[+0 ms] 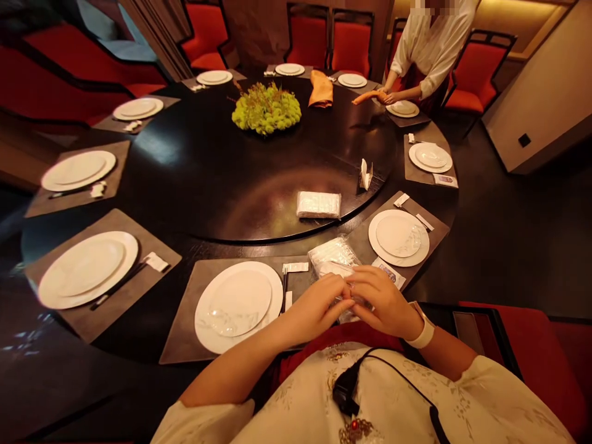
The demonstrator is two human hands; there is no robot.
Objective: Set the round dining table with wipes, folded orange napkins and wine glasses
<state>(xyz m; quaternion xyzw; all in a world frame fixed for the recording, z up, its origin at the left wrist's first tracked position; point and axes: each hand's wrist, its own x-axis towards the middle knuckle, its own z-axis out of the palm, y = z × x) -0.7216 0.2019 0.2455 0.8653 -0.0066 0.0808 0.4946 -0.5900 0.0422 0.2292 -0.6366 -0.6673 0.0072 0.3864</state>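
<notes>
In front of my waist my left hand (324,303) and my right hand (382,299) meet, fingertips bent toward each other. Both are closed on a clear plastic packet (346,316), which shows between and below the fingers; most of it is hidden. Just beyond them, a clear-wrapped pack of white packets (330,251) lies on the table edge between two place settings. By my right hand, a printed white packet (389,271) rests beside a plate (398,233). To the left of my left hand is another plate (239,307), with dark chopsticks (284,283) at its side.
A white wrapped stack (319,205) and a small folded card (365,175) stand on the dark turntable (203,185). Green floral centrepiece (267,110) and an orange cloth (320,89) sit farther back. Across the table, a person (430,55) handles an orange napkin (370,97). Red chairs (309,40) surround it.
</notes>
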